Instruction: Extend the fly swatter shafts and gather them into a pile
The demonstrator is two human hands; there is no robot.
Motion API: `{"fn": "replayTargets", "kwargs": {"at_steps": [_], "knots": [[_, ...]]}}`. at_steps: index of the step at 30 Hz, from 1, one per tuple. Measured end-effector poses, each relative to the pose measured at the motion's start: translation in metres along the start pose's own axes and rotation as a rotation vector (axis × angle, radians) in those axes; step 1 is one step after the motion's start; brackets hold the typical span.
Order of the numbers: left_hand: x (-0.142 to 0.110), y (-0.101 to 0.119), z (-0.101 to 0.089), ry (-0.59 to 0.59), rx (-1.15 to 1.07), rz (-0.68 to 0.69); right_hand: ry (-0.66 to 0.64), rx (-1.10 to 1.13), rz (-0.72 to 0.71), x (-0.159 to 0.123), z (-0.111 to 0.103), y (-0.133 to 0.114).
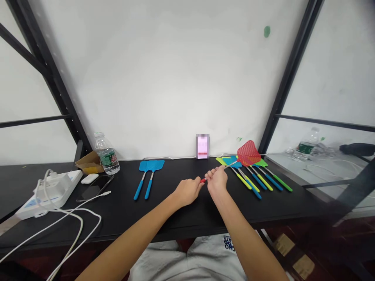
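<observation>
Our bare forearms (131, 235) angle inward, left hand (187, 192) closed round the grip of a red fly swatter (248, 153), right hand (216, 181) pinching its metal shaft.

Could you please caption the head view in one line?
Left hand and right hand hold a red fly swatter over a black table.
</observation>
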State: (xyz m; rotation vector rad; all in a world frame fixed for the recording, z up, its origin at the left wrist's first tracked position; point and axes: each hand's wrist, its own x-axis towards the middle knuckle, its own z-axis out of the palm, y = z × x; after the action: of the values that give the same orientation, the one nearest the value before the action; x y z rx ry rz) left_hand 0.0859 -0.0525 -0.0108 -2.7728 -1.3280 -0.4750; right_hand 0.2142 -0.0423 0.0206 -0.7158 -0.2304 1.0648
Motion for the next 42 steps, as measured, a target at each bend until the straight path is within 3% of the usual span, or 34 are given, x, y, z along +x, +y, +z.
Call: {"fn": "replayTargets", "kwargs": {"at_steps": [2,6,8,12,14,16,18,19,22,24,27,31,33,37,40,42], "knots": [[0.001,0.004,-0.002,-0.001,-0.113,0.044,0.028,-0.011,-0.051,-0.001,0.001,-0.004],[0.005,0.005,-0.008,-0.047,-0.508,0.063,-0.032,-0.059,-0.049,0.005,0.000,-0.005],[0.007,0.003,-0.012,-0.193,-0.767,0.012,-0.071,-0.096,-0.058,0.008,0.000,-0.001],[0.008,-0.008,-0.023,-0.600,-1.194,-0.181,-0.192,-0.169,-0.125,0.012,-0.002,0.003],[0.005,-0.019,-0.030,-0.716,-1.274,-0.219,-0.232,-0.140,-0.156,0.016,-0.003,-0.005],[-0.001,-0.034,-0.036,-0.760,-1.254,-0.218,-0.211,-0.060,-0.185,0.024,-0.005,-0.022],[-0.006,-0.048,-0.038,-0.700,-1.130,-0.206,-0.141,0.041,-0.226,0.036,-0.007,-0.044],[-0.007,-0.054,-0.037,-0.581,-1.035,-0.201,-0.125,0.061,-0.223,0.042,-0.008,-0.054],[-0.003,-0.063,-0.029,-0.064,-0.556,-0.241,-0.120,0.030,-0.149,0.059,-0.010,-0.069],[0.002,-0.062,-0.020,0.049,-0.399,-0.263,-0.141,-0.057,-0.054,0.066,-0.010,-0.063],[0.008,-0.058,-0.009,0.039,-0.027,-0.271,-0.211,-0.257,0.060,0.072,-0.011,-0.038],[0.007,-0.058,-0.004,-0.022,0.072,-0.308,-0.228,-0.468,-0.131,0.070,-0.015,-0.007],[0.005,-0.059,-0.006,-0.018,0.053,-0.336,-0.252,-0.521,-0.209,0.066,-0.018,0.002],[0.004,-0.054,-0.016,0.122,-0.042,-0.358,-0.414,-0.509,-0.152,0.053,-0.019,0.011],[0.004,-0.044,-0.024,0.234,-0.244,-0.230,-0.517,-0.504,-0.107,0.043,-0.019,0.014],[0.003,-0.037,-0.025,0.167,-0.430,-0.121,-0.566,-0.514,-0.105,0.040,-0.018,0.015]]}}
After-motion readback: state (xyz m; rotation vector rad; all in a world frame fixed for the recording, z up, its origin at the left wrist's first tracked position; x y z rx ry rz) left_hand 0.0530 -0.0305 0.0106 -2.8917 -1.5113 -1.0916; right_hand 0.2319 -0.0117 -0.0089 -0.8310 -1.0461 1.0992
